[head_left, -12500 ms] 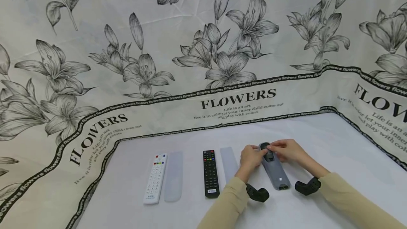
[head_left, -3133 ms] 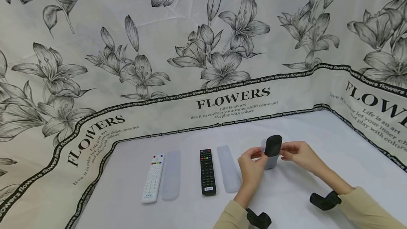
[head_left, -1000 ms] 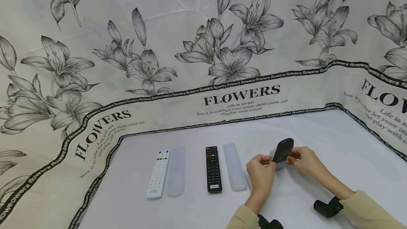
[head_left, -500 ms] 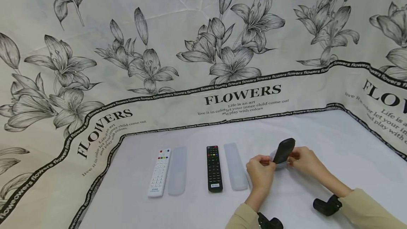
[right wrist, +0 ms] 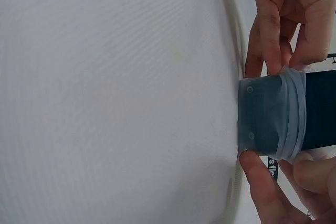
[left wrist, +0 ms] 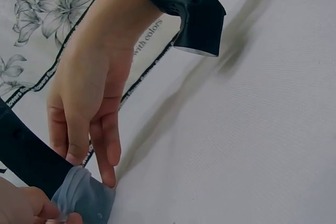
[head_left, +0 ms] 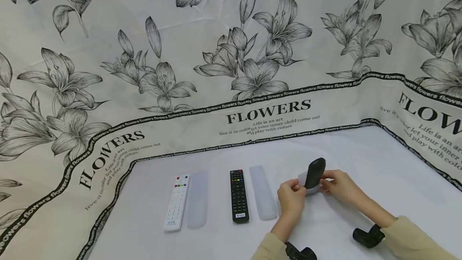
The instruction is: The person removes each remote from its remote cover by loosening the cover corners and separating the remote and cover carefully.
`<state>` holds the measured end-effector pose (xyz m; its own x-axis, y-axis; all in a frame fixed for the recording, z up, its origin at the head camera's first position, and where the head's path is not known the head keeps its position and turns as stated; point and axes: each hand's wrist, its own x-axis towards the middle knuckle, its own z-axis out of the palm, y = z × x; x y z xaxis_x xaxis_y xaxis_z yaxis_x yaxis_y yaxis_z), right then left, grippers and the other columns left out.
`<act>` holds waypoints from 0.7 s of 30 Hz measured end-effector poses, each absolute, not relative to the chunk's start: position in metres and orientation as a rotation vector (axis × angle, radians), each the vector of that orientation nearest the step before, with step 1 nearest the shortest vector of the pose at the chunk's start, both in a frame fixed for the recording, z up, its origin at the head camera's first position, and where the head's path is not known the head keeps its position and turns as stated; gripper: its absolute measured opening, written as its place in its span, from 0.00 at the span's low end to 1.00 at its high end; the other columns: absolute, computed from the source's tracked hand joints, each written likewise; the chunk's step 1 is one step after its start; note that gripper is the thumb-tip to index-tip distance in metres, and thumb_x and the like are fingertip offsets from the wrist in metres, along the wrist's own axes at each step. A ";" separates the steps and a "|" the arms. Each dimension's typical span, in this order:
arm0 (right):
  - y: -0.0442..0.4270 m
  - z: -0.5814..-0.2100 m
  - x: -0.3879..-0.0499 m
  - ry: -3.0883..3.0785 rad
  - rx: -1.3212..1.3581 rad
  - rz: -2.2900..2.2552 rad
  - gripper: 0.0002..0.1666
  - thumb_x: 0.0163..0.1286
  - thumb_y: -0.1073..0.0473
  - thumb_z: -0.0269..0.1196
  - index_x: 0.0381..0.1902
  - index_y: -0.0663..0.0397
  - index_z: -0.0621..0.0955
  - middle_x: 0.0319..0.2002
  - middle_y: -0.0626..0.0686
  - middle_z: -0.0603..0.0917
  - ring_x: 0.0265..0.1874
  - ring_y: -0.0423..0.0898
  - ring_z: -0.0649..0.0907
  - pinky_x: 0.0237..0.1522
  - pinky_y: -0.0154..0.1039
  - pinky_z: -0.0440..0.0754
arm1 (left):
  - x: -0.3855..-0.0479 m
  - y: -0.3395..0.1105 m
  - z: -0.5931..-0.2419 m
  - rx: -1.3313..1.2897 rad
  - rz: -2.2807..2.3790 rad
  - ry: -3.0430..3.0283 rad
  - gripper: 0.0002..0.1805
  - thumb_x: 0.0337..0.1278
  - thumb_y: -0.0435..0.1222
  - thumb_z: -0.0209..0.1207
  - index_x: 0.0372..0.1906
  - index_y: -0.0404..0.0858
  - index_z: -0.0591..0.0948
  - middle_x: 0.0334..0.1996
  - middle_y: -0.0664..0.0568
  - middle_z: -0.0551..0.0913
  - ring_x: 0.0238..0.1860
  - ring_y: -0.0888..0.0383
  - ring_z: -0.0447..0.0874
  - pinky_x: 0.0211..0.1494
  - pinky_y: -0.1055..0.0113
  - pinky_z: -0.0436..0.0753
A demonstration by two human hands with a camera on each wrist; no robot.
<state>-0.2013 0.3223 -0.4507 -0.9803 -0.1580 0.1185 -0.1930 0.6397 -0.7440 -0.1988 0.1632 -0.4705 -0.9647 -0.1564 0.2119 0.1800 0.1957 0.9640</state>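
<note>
A black remote control stands tilted on its end on the white cloth. Around its lower end, a translucent silicone sleeve lies bunched in folds, and the upper body is bare. My left hand pinches the sleeve's folded edge on the left side. On the other side my right hand grips the sleeve between thumb and fingers. In the left wrist view the right hand reaches down to the sleeve. The remote's button face is hidden from the head view.
To the left lie a white remote beside a translucent sleeve, and a black remote beside another sleeve. A flower-printed cloth rises behind and along the sides.
Earlier the remote lay flat inside the sleeve; now it stands tilted and the sleeve is gathered at its lower end. Over the last second both hands have kept their hold.
</note>
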 end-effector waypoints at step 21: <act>0.341 -0.446 -0.200 -2.859 0.530 1.008 0.11 0.61 0.67 0.64 0.39 0.73 0.82 0.36 0.63 0.86 0.34 0.31 0.80 0.35 0.32 0.82 | -0.187 0.166 -0.475 -0.111 -1.933 -2.224 0.03 0.50 0.28 0.65 0.28 0.30 0.86 0.18 0.51 0.84 0.18 0.69 0.77 0.23 0.78 0.77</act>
